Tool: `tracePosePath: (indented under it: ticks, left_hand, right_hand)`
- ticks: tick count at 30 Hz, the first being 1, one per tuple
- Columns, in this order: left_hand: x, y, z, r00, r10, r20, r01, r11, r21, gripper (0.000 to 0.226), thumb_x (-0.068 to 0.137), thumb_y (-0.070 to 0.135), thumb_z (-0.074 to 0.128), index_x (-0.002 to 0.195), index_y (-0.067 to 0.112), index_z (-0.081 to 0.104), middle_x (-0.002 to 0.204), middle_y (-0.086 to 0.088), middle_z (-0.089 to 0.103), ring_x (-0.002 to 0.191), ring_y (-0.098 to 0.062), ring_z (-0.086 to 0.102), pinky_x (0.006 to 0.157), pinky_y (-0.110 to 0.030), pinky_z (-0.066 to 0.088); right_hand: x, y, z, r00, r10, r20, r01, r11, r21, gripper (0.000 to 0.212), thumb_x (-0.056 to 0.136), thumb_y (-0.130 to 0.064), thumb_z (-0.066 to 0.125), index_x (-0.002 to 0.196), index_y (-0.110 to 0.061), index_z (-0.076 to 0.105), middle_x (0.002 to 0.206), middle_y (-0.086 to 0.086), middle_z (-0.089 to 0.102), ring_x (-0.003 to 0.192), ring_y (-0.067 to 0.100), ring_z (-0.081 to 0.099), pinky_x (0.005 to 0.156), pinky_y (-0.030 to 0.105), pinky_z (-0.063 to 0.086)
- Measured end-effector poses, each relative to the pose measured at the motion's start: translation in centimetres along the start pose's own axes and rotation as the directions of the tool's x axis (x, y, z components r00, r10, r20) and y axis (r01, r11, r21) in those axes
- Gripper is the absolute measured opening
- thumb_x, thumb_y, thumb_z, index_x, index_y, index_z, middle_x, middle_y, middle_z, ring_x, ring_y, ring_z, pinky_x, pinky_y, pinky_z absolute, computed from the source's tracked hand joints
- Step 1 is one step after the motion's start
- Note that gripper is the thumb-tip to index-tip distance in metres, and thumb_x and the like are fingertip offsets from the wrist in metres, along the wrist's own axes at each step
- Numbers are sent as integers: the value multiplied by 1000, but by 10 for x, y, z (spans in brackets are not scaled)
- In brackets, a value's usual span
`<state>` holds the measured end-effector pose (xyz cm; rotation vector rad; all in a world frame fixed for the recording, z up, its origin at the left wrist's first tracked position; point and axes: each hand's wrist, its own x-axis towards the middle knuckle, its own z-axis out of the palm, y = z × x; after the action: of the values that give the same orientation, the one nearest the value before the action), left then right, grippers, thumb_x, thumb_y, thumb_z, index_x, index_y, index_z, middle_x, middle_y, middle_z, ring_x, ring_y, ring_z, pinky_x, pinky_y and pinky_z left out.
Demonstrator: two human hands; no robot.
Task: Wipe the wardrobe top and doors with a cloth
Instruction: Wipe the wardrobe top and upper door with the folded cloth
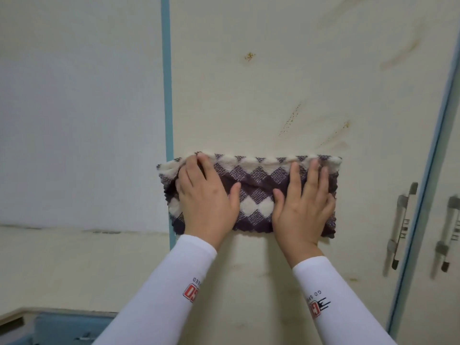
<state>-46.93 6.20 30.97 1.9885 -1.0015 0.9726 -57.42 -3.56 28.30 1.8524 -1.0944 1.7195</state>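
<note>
The left hand (206,195) is pressing flat on the left half of the cloth (256,185), fingers extended and gripping nothing. The right hand (303,202) is doing the same on the right half, fingers straight and spread. Both are pinning the folded, diamond-patterned cloth against the wardrobe door (249,95) at the middle of the frame. The cloth's left end is overlapping the blue trim strip (166,95).

Brownish stains are showing above the cloth: a spot (249,56) near the upper middle and speckled streaks (290,119) up and to the right. The wiping of this door is probably in mid-course, with that upper area likely not done yet.

Several things could go wrong from here:

- **Bunching:** the cloth is already wrinkling under the left hand's outer edge. With only open palms holding it, uneven pressure could make it fold up or slide out and drop.
- **Smearing:** light passes could be spreading the streaks rather than lifting them.
- **Snagging:** a sweep toward the right of the frame could be catching the cloth on the door handle (403,225).
- **Skipped strip:** a sweep that stops short of the handle could be leaving a strip unwiped beside it.
</note>
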Motion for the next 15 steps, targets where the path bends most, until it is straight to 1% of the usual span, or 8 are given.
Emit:
tracePosePath:
  ticks: [2, 4, 6, 8, 10, 11, 13, 15]
  left_hand:
    - [-6, -1, 10, 998, -3, -58, 1, 999, -40, 79, 85, 46, 51, 138, -8, 28, 141, -32, 30, 131, -44, 29, 103, -56, 25]
    - [-8, -3, 19, 995, -9, -97, 2, 998, -67, 81, 86, 52, 43, 139, -6, 25, 145, -32, 23, 134, -47, 21, 102, -63, 24]
    - [-6, -5, 26, 993, 3, -117, -13, 997, -81, 85, 84, 60, 34, 143, 0, 19, 146, -33, 16, 135, -49, 11, 99, -69, 19]
    - [-2, -4, 33, 992, 27, -123, -34, 998, -61, 85, 81, 69, 26, 144, 14, 14, 146, -33, 12, 133, -52, 5, 94, -75, 15]
    - [1, -4, 38, 990, 45, -131, -48, 999, -18, 82, 79, 75, 21, 144, 27, 10, 147, -30, 8, 132, -54, 7, 90, -78, 16]
    - [3, -4, 41, 988, 53, -146, -54, 999, -3, 80, 78, 76, 20, 144, 31, 10, 146, -28, 7, 132, -54, 8, 89, -78, 17]
    - [5, -6, 45, 980, 70, -187, -68, 998, 15, 78, 78, 77, 20, 143, 35, 11, 146, -26, 8, 132, -53, 7, 91, -77, 17]
    - [8, -7, 47, 969, 94, -230, -90, 996, 27, 77, 78, 77, 21, 143, 37, 13, 146, -26, 10, 132, -52, 7, 92, -76, 15]
  right_hand:
    - [-1, -5, 4, 999, 31, 19, -32, 999, 34, 62, 80, -19, 65, 137, -7, 43, 144, 26, 34, 130, 48, 31, 95, 66, 31]
    - [-2, -7, 7, 999, 29, 35, -32, 997, 73, 62, 83, -18, 54, 141, -16, 33, 146, 28, 26, 134, 49, 20, 97, 72, 18]
    - [0, -8, 11, 999, 24, 43, -28, 995, 96, 59, 84, -26, 40, 142, -25, 28, 147, 29, 20, 134, 50, 12, 95, 77, 10]
    - [2, -8, 15, 999, 20, 46, -25, 994, 109, 58, 87, -39, 34, 143, -31, 25, 148, 29, 15, 134, 51, 8, 93, 79, 4]
    - [2, -7, 19, 999, -3, 39, 1, 997, 75, 58, 91, -54, 26, 145, -36, 15, 148, 26, 11, 133, 52, 8, 91, 80, 4]
    - [2, -5, 22, 999, -21, 31, 20, 999, 46, 60, 91, -58, 23, 146, -38, 8, 148, 24, 11, 133, 53, 10, 90, 80, 5]
    - [2, -3, 25, 999, -48, 8, 48, 999, 8, 61, 92, -59, 22, 146, -41, -1, 147, 22, 14, 131, 54, 15, 89, 80, 8]
    - [3, -4, 26, 999, -46, -3, 46, 999, 11, 59, 93, -59, 21, 145, -43, -3, 147, 20, 14, 131, 55, 17, 89, 79, 8]
